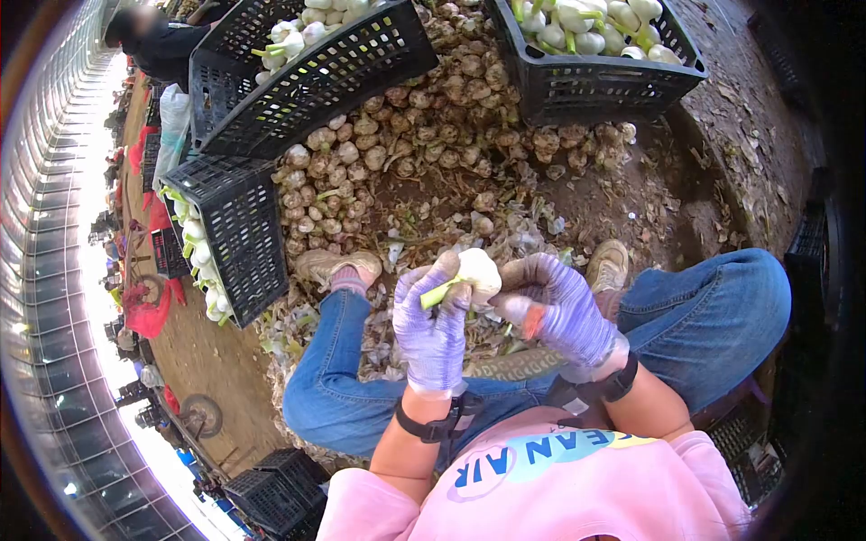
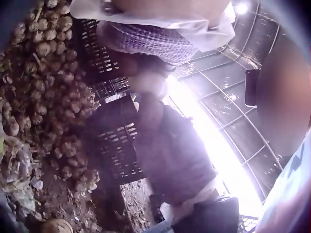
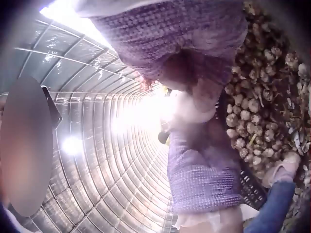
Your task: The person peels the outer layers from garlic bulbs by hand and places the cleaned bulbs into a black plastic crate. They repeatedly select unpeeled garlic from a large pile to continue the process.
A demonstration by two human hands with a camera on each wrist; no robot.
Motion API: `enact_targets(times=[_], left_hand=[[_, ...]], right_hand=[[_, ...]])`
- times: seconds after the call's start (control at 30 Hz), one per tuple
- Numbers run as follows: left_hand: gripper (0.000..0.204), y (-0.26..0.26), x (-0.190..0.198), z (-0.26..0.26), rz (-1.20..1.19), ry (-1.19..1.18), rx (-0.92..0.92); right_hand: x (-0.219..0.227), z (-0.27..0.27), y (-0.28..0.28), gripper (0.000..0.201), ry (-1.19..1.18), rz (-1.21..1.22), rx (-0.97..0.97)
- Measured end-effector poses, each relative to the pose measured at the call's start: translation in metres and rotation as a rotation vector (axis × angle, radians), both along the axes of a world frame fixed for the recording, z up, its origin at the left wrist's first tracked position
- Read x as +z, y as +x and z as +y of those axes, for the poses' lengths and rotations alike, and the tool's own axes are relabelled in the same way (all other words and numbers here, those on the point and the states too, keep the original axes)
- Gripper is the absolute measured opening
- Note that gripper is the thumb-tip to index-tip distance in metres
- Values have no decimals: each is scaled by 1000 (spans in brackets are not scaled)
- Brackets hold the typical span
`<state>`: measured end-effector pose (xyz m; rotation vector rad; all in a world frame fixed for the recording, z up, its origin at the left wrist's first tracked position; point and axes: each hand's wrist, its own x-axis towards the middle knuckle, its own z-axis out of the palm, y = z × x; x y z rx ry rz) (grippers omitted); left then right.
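A white garlic bulb (image 1: 479,274) with a short green stem (image 1: 440,293) is held in front of the person's knees. My left hand (image 1: 431,332), in a purple knit glove with dirty fingertips, pinches it where the stem meets the bulb. From the other side my right hand (image 1: 566,311), gloved alike, has its fingers curled in against the bulb's edge. An orange band (image 1: 534,320) shows on a right-hand finger. In the right wrist view, the pale bulb (image 3: 190,108) sits between both gloves; in the left wrist view the hands are dark and blurred.
Unpeeled garlic bulbs (image 1: 361,153) are heaped on the ground ahead, with loose skins (image 1: 505,239) nearer the feet. Black crates of cleaned garlic stand at the back left (image 1: 316,81), back right (image 1: 604,86) and left (image 1: 239,239). Another person (image 1: 162,50) is at the far left.
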<state>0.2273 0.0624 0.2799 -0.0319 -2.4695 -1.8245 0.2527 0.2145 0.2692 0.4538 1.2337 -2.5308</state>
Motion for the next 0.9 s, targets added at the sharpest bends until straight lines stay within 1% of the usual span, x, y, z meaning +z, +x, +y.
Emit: enact_targets(times=[0.03,0.07,0.13,0.17,0.2,0.23,0.27,0.3,0.37,0.4,0.43,0.47,0.5,0.57,0.63,0.7,0.73,0.77,0.83,0.87,0.9], left_hand=[[33,0,0,-1,103,-130,-37],[33,1,1,0,102,-129,-38],[32,1,1,1,240,-256,-161],[32,1,0,3,242,-254,-164],[32,1,-3,4,95,-1,-89],[31,1,-7,3,-53,251,-11],[33,3,-11,-3,-272,656,49],[40,3,-6,-5,-374,844,84],[46,-2,-13,-11,-378,979,-30],[46,-3,-19,-16,-378,976,-29],[47,-4,-26,-20,-450,1123,-44],[49,-5,-30,-23,-522,1269,-59],[49,-6,-29,-22,-524,1264,-58],[48,-12,-30,-16,-520,1174,-14],[46,-31,-40,-13,-517,1041,28],[37,-61,-58,-20,-637,953,115],[36,-76,-52,-9,-627,931,215],[34,-92,-43,3,-617,907,314],[37,-120,-10,29,-469,970,-10],[40,-125,14,42,-385,968,-164],[43,-130,27,50,-303,962,-317]], right_hand=[[0,-2,1,31,86,57,-15],[-2,-4,1,29,203,75,13],[-7,-2,2,27,229,42,33],[-10,-1,2,25,254,11,54],[-13,-2,2,25,255,11,52],[-17,-3,2,23,138,-21,-12],[-18,-3,2,21,21,-54,-75],[-15,0,0,21,19,-53,-77],[-6,9,-7,18,-81,-146,-142],[-8,11,-7,21,-26,-156,-104],[-11,13,-7,21,-30,-156,-103],[-13,15,-7,23,-62,-113,-54],[-15,15,-8,24,-94,-71,-7],[-20,12,-8,25,-108,-54,-8],[-29,11,-7,26,-119,-35,-12],[-45,9,-8,26,-257,-134,-70],[-63,7,-11,27,-463,-215,-30],[-70,9,-6,27,-464,-220,-31],[-58,15,-4,27,-290,-192,27],[-48,17,-7,27,-96,-193,53],[-47,18,-9,27,-98,-208,52]])
